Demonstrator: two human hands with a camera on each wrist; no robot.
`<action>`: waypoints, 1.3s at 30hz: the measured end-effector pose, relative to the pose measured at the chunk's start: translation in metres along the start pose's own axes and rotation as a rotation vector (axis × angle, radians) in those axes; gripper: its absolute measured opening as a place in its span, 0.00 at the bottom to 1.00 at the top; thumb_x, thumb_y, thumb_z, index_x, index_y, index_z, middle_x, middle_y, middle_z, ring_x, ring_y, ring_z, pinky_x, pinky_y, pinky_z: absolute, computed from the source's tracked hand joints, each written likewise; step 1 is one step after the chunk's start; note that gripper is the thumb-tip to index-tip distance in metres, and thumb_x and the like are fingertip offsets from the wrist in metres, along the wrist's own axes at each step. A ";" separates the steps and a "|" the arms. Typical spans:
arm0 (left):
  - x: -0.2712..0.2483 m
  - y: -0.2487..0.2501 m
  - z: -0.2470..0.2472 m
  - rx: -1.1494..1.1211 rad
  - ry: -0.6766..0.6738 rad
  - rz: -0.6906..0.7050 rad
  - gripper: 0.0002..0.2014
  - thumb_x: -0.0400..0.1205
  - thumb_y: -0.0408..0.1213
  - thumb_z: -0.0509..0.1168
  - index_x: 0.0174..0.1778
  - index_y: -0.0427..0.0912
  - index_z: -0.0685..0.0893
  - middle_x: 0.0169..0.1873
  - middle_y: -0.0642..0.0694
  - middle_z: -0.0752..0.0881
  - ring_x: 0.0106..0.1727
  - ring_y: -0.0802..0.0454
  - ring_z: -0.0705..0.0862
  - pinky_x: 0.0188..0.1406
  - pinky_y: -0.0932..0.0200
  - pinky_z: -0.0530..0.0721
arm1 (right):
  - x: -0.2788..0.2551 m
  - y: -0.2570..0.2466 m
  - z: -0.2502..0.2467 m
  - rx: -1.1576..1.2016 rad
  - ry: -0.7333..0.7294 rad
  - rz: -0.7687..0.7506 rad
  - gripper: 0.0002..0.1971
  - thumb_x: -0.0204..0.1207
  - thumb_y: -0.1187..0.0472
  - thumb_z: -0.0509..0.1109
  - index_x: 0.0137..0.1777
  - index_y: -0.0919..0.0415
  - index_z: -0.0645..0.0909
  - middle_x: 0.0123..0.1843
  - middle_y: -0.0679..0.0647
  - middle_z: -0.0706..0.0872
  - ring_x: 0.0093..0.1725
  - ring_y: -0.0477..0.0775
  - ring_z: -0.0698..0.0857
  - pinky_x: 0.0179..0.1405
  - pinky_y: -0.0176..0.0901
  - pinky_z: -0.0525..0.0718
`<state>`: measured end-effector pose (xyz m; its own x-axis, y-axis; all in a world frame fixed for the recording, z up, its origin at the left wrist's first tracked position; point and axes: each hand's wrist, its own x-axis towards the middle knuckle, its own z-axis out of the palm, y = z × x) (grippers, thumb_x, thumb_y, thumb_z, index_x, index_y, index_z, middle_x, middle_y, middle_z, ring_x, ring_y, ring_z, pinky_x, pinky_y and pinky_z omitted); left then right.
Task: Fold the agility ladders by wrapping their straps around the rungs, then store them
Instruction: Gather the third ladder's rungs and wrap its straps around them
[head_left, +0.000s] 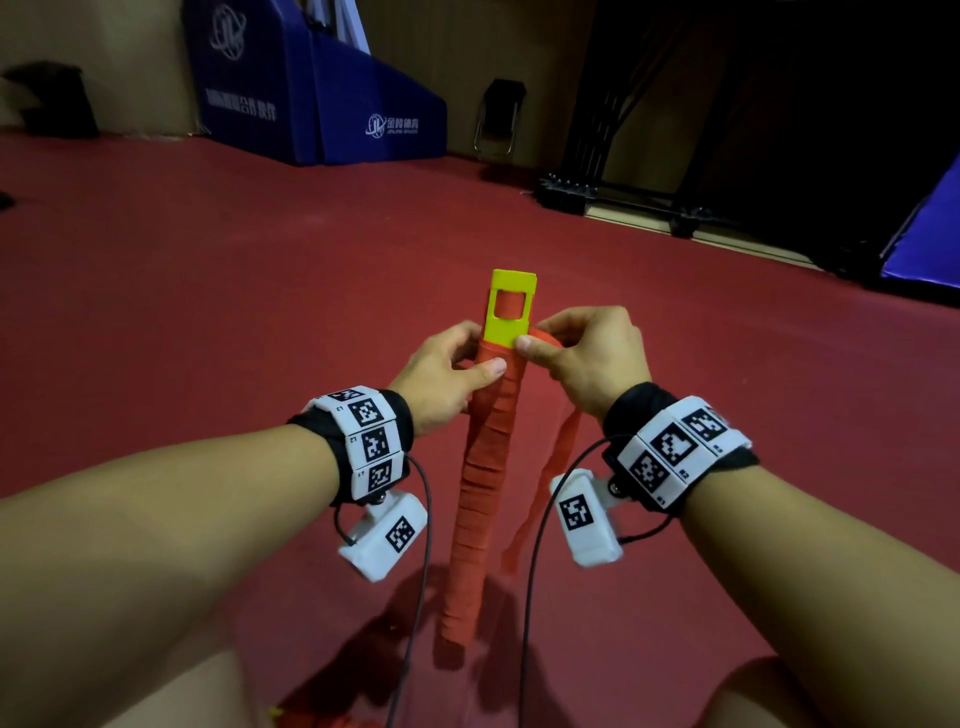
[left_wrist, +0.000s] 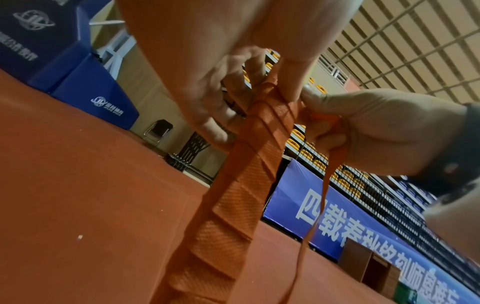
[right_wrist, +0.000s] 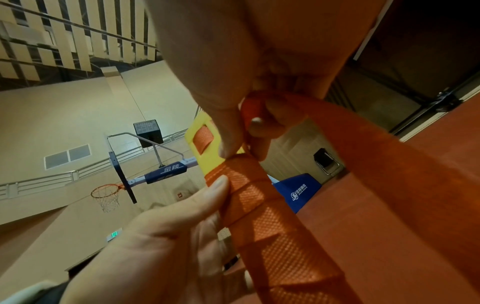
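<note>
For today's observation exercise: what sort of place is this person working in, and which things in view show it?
Most likely an indoor sports hall: a basketball hoop on its stand, a red sports floor, tiered spectator seats and blue padding.

The long bundle of yellow plastic rungs wound in orange webbing strap (head_left: 480, 467) stands upright on the red sports floor (head_left: 208, 291) between both hands; blue padded mats (head_left: 322, 88) lie far left, a black folding chair (head_left: 498, 117) right of them.

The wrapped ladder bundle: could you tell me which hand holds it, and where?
Left hand grips the rung bundle near its top, just under the yellow rung end; right hand pinches the loose strap there.
</note>
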<state>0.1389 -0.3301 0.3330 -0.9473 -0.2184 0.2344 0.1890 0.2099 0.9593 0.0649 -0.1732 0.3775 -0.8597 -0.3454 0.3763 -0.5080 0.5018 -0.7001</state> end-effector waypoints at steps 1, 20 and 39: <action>0.000 -0.001 -0.001 0.010 0.012 0.011 0.08 0.86 0.32 0.68 0.50 0.51 0.82 0.46 0.49 0.87 0.46 0.52 0.84 0.45 0.42 0.87 | 0.000 0.000 0.001 -0.013 0.012 0.013 0.13 0.67 0.45 0.83 0.35 0.51 0.86 0.36 0.46 0.90 0.43 0.55 0.89 0.47 0.52 0.89; -0.002 0.001 0.000 0.424 0.190 0.179 0.18 0.67 0.44 0.82 0.33 0.51 0.76 0.23 0.61 0.82 0.28 0.51 0.81 0.28 0.58 0.75 | -0.013 -0.014 0.015 -0.071 -0.030 -0.029 0.20 0.68 0.41 0.80 0.51 0.55 0.85 0.42 0.50 0.89 0.47 0.56 0.87 0.45 0.49 0.85; 0.014 -0.010 -0.026 0.151 0.100 0.202 0.11 0.85 0.31 0.68 0.57 0.53 0.85 0.50 0.52 0.90 0.54 0.54 0.88 0.63 0.49 0.87 | -0.007 -0.006 0.010 0.029 -0.239 -0.245 0.17 0.71 0.45 0.73 0.56 0.51 0.86 0.50 0.47 0.91 0.52 0.52 0.88 0.56 0.59 0.85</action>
<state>0.1305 -0.3606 0.3305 -0.8626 -0.2495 0.4400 0.3233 0.3971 0.8589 0.0744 -0.1819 0.3725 -0.6738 -0.6308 0.3849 -0.6933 0.3594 -0.6246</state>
